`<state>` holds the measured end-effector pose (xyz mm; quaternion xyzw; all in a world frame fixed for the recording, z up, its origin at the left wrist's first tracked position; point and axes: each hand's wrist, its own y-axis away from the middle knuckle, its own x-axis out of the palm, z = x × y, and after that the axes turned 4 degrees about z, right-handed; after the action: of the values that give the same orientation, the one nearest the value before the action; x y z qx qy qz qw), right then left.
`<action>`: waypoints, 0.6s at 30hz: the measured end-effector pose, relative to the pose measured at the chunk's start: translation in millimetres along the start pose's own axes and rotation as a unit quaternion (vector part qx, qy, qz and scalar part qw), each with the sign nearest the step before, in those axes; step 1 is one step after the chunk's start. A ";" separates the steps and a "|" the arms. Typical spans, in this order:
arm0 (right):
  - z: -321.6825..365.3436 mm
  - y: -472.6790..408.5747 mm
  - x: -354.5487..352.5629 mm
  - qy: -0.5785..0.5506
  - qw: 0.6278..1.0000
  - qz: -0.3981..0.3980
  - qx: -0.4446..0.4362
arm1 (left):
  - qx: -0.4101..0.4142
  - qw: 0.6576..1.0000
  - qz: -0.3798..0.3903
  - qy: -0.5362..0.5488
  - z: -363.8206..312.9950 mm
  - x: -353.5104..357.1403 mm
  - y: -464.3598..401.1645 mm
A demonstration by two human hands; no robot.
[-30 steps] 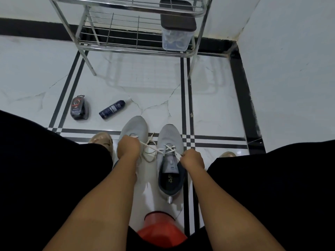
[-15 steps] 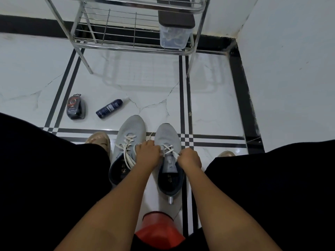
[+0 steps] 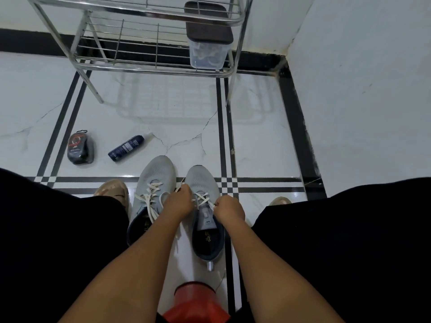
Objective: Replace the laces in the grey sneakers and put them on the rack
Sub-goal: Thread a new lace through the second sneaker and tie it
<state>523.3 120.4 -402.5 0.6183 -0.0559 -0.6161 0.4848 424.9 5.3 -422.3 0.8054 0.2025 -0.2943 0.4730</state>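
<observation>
Our left hand [image 3: 180, 201] had shifted off the left sneaker [image 3: 151, 197] to the right sneaker [image 3: 203, 206] at 6 o'clock on the floor; both it and the right hand [image 3: 229, 207] pinched its white lace [image 3: 205, 199]. Lacing seemed unfinished, rack [image 3: 140, 66] at 12 waiting.

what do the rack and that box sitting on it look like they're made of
The rack looks like polished metal, chrome or stainless: thin shiny tubes and wire bars with bright highlights. The box seems to be clear plastic, since pale contents show through its walls; its dark brown lid has a matte look, plastic or wood, hard to tell.
</observation>
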 end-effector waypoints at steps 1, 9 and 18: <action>0.5 0.9 -0.2 0.007 1.000 0.000 -0.004 | 0.002 0.999 0.010 0.043 -3.8 -1.8 3.3; 6.0 10.1 -5.3 0.001 1.000 0.016 -0.015 | -0.084 0.950 0.111 0.278 -39.1 -47.4 14.2; 17.1 24.0 -25.4 -0.030 0.998 -0.005 -0.047 | 0.065 0.932 0.099 0.342 -53.4 -95.0 49.3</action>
<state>516.1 115.7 -364.6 0.5758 -0.0382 -0.6391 0.5084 399.1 24.7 -307.1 0.9021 0.2519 0.0347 0.3486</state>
